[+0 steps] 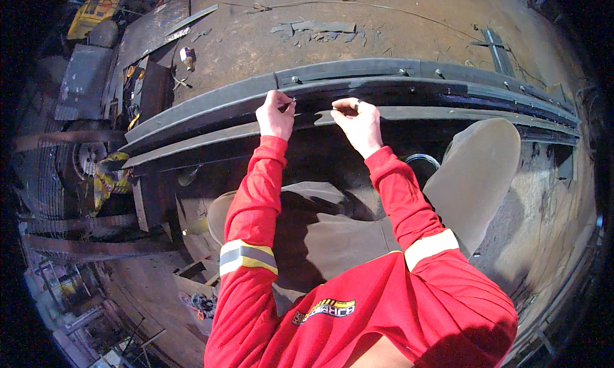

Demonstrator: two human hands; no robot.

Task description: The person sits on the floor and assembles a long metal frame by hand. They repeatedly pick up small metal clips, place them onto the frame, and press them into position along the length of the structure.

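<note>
Pinching a small metallic piece (292, 101) over the long steel beam (358, 67), the left hand (276, 117) has thumb and fingers nearly meeting. The right hand (360, 123) curls its fingers just as close; whether they grip anything, one cannot tell. The piece is probably light, stiff and easily dropped, best held by its edges. Its shape is too small to read; shadow darkens the beam's inner side.

Red sleeves (252, 195) carry pale bands (248, 259), the left one yellow-edged. Beams (217, 101) show dull grey; trousers (480, 170), brownish grey.
</note>
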